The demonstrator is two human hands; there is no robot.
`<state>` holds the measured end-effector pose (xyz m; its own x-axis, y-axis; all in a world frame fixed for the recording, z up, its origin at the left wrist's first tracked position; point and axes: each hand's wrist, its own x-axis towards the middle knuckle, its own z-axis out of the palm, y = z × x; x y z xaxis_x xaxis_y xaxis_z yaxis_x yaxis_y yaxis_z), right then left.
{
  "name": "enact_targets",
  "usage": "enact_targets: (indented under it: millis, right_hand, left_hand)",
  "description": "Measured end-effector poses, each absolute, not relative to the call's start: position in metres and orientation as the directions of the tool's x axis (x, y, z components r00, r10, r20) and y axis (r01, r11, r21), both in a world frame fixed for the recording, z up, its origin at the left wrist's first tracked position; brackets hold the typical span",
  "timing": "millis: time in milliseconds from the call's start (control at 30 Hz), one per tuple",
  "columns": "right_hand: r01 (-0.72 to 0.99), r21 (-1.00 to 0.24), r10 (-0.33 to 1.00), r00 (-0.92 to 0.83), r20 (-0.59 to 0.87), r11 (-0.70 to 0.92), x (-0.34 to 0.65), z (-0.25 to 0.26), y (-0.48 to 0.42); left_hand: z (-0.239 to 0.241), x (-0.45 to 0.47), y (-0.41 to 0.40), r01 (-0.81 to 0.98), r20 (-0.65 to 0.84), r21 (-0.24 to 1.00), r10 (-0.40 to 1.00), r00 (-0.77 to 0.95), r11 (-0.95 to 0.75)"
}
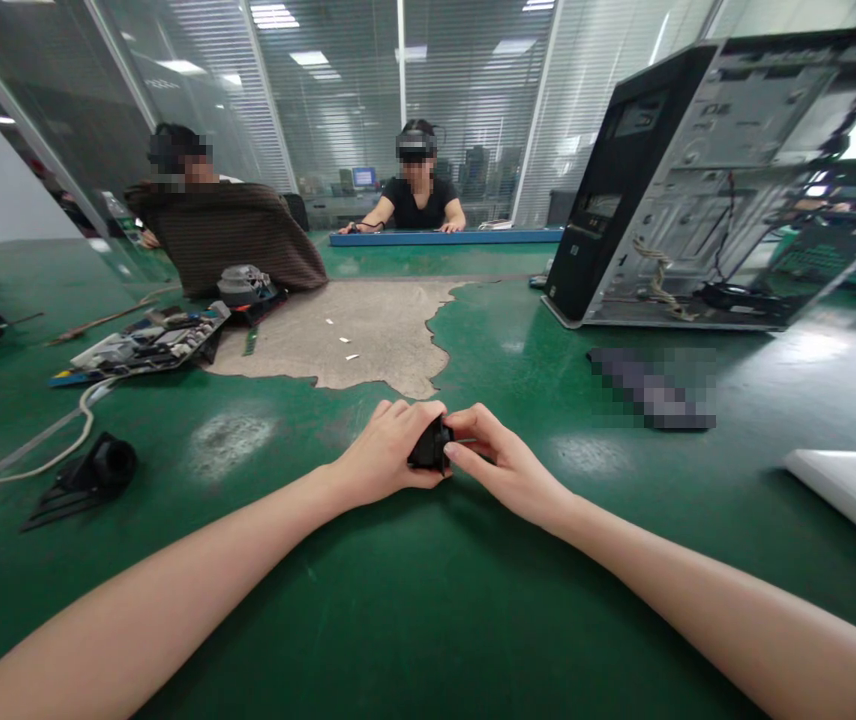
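Both my hands meet over the green table top (428, 600) at the centre of the view. My left hand (387, 450) is curled round a small black part (430, 447), fingers wrapped over its top. From the other side my right hand (499, 462) pinches the same black part between thumb and fingers. The part is mostly hidden by the fingers, so its shape is unclear.
An open computer case (705, 190) stands at the right back. A circuit board with cables (150, 340) and a black fan part (90, 470) lie at the left. A white object (852, 490) lies at the right. A worn patch (353, 335) shows ahead. Two people sit at the far side.
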<state>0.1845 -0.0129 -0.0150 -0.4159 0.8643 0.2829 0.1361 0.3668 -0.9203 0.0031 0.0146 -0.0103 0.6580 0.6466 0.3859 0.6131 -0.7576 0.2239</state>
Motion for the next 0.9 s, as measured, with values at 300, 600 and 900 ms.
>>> enact_targets:
  millis: [300, 600, 900]
  right_hand:
    - [0.126, -0.942, 0.883, -0.406, 0.236, 0.31, 0.184, -0.0136, -0.0097]
    - [0.084, -0.945, 0.855, -0.455, 0.247, 0.317, 0.1867, -0.013, -0.0115]
    - [0.111, -0.947, 0.876, -0.424, 0.23, 0.303, 0.1842, -0.0148, -0.0087]
  left_hand:
    - [-0.0095, 0.0042, 0.0147, 0.607, 0.381, 0.236, 0.647, 0.661, -0.759]
    - [-0.0095, 0.003, 0.015, 0.615, 0.368, 0.231, 0.653, 0.663, -0.754]
    - [-0.0112, 0.0028, 0.0158, 0.606, 0.381, 0.229, 0.643, 0.664, -0.762]
